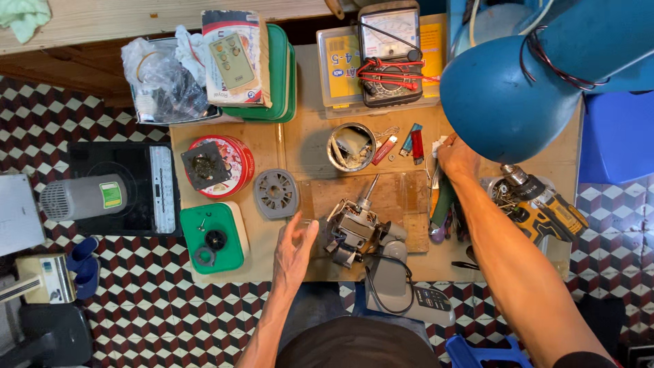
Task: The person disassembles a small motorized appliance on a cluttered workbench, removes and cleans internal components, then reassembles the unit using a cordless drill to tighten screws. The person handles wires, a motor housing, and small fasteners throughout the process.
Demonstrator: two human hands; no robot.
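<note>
A wooden workbench (300, 146) fills the middle of the view, set over a checkered floor, with a big blue lamp shade (507, 102) hanging over its right end. On the bench, the work looks part done, going by how things lie: a small electric motor (354, 228) sits stripped on a wooden board (398, 197) near the front edge, its shaft pointing up and away, its cord trailing down to a grey base (402, 289) at the bench's lip. A round grey vented cover (276, 193) lies apart to the left, and a green lid (214, 238) beside it holds small loose parts, so reassembly appears to remain. A yellow drill (545, 208) rests at the right. The left hand (294, 249) sits just left of the motor, fingers loosely spread and curled toward it, touching or nearly so; it pinches nothing I can make out. The right hand (456, 157) reaches far forward under the lamp, arm stretched long, fingers bent down among small tools; whether it grips one cannot be told.
</note>
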